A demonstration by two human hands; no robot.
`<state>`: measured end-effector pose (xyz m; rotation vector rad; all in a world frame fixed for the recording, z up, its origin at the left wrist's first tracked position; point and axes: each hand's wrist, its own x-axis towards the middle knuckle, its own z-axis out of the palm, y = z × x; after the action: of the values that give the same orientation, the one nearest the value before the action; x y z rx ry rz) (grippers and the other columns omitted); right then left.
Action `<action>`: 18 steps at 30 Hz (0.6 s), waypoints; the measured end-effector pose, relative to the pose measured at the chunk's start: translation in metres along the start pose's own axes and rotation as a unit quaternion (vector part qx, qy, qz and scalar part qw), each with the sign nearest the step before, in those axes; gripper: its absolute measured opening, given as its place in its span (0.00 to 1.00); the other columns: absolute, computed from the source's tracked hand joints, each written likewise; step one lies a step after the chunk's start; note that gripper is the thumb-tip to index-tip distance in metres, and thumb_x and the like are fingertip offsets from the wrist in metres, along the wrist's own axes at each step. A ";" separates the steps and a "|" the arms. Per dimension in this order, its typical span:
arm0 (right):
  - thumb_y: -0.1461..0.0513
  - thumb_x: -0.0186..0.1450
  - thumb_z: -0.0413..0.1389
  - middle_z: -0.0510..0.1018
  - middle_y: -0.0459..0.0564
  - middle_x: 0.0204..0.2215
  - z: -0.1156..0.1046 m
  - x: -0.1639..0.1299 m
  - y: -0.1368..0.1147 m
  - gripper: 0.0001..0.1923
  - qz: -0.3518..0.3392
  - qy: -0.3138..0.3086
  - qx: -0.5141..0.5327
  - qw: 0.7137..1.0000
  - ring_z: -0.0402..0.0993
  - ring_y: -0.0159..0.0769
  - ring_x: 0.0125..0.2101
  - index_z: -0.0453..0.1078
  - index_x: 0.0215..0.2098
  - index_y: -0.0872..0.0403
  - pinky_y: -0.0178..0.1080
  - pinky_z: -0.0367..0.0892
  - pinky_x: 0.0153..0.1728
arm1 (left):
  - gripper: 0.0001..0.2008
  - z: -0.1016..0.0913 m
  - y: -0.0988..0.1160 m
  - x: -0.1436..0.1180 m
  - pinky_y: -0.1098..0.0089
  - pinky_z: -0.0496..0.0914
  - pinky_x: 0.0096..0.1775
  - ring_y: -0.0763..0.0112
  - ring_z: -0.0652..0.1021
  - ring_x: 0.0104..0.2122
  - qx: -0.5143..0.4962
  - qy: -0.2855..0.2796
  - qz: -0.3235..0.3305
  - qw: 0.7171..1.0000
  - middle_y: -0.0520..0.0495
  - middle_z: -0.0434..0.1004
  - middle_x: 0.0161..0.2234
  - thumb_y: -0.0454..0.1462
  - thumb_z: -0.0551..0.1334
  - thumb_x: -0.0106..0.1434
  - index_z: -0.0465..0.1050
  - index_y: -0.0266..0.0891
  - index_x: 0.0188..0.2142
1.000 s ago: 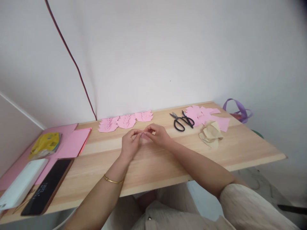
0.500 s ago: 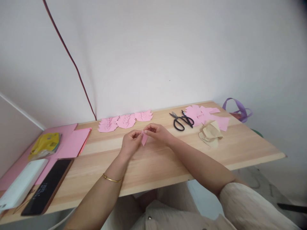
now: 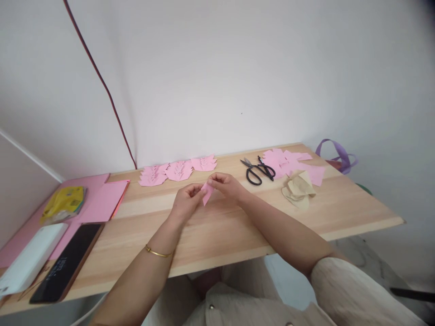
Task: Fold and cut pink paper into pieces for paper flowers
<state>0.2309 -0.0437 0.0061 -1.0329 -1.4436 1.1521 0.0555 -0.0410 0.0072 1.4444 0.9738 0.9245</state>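
Between my hands, above the middle of the wooden table [image 3: 234, 226], is a small folded piece of pink paper [image 3: 207, 194]. My left hand [image 3: 186, 200] pinches its left side between thumb and fingers. At its upper right, my right hand [image 3: 227, 185] pinches it too. The paper's lower tip points down toward the tabletop. Just beyond my hands, along the wall, lie pink cut-paper shapes with jagged edges, one on the right [image 3: 204, 163], one in the middle [image 3: 179, 171] and more on the left [image 3: 152, 175].
Black-handled scissors [image 3: 254, 173] and a black pen [image 3: 265, 167] lie right of my hands. Beyond them are pink paper scraps [image 3: 285, 162] and crumpled tan paper [image 3: 299, 189]. Pink sheets [image 3: 102, 199], a yellow packet [image 3: 65, 203], a white device [image 3: 32, 258] and a phone [image 3: 70, 262] occupy the left.
My right hand has shifted slightly up and right, and the pink paper has tilted, showing more of its face. My left hand has barely moved.
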 end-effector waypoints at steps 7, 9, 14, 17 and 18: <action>0.54 0.59 0.55 0.71 0.45 0.26 0.004 0.000 -0.001 0.12 -0.009 -0.008 -0.045 0.999 0.66 0.29 0.27 0.68 0.30 0.56 0.34 0.62 0.32 | 0.10 -0.002 -0.001 0.000 0.71 0.66 0.31 0.71 0.73 0.26 0.058 0.052 0.021 0.997 0.48 0.76 0.26 0.42 0.63 0.54 0.75 0.36 0.29; 0.54 0.59 0.54 0.71 0.45 0.25 0.004 -0.001 0.000 0.12 -0.012 -0.018 -0.067 0.998 0.64 0.29 0.26 0.68 0.30 0.56 0.33 0.61 0.30 | 0.09 -0.001 0.001 -0.001 0.72 0.65 0.30 0.72 0.72 0.25 0.071 0.055 0.023 0.996 0.49 0.75 0.25 0.42 0.63 0.54 0.75 0.37 0.28; 0.55 0.60 0.53 0.69 0.44 0.23 0.003 -0.002 0.001 0.12 -0.042 -0.023 -0.124 0.991 0.62 0.28 0.25 0.68 0.29 0.56 0.32 0.59 0.28 | 0.10 0.000 0.005 -0.003 0.72 0.64 0.29 0.72 0.72 0.25 0.100 0.029 0.033 0.994 0.50 0.74 0.24 0.42 0.62 0.55 0.75 0.37 0.29; 0.55 0.60 0.53 0.69 0.45 0.24 0.004 -0.002 0.000 0.12 -0.064 -0.032 -0.154 0.985 0.62 0.28 0.26 0.68 0.28 0.56 0.32 0.58 0.29 | 0.10 0.000 0.004 -0.002 0.73 0.63 0.29 0.73 0.70 0.24 0.097 0.022 0.037 0.994 0.51 0.73 0.23 0.42 0.62 0.55 0.74 0.37 0.27; 0.55 0.60 0.53 0.69 0.45 0.24 0.004 -0.002 -0.001 0.12 -0.062 -0.032 -0.157 0.985 0.62 0.28 0.26 0.68 0.27 0.56 0.32 0.58 0.29 | 0.10 -0.001 0.004 -0.002 0.73 0.63 0.29 0.74 0.70 0.23 0.096 0.027 0.038 0.994 0.51 0.72 0.23 0.42 0.62 0.54 0.73 0.37 0.26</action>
<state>0.2269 -0.0469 0.0061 -1.1095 -1.7547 0.8930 0.0546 -0.0428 0.0107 1.6347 1.0778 0.9505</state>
